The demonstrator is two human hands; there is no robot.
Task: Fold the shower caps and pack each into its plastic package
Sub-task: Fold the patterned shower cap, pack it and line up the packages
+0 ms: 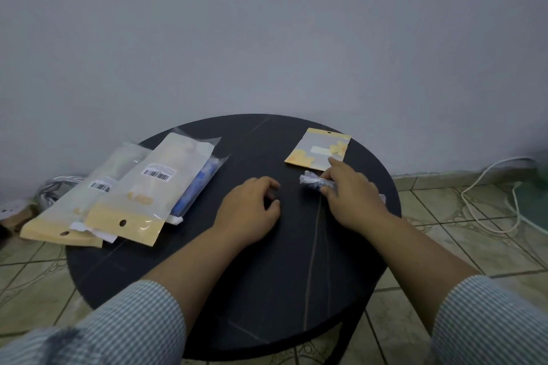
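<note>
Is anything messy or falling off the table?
Yes. The two big packages at the left lie crooked in a heap, and the lower one sticks out past the table's edge. Nothing looks spilled or torn.

Both hands low, forearms reaching forward
Left hand [250, 204] rests palm-down, fingers loosely curled; right hand [350, 190] grips, index finger extended

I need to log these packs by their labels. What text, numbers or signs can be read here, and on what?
Nothing can be read.
Barcode sticker on the front long package: bars show, digits too blurred.
Barcode sticker on the rear long package: too small.
White label strip on the small flowered package: no legible print.
</note>
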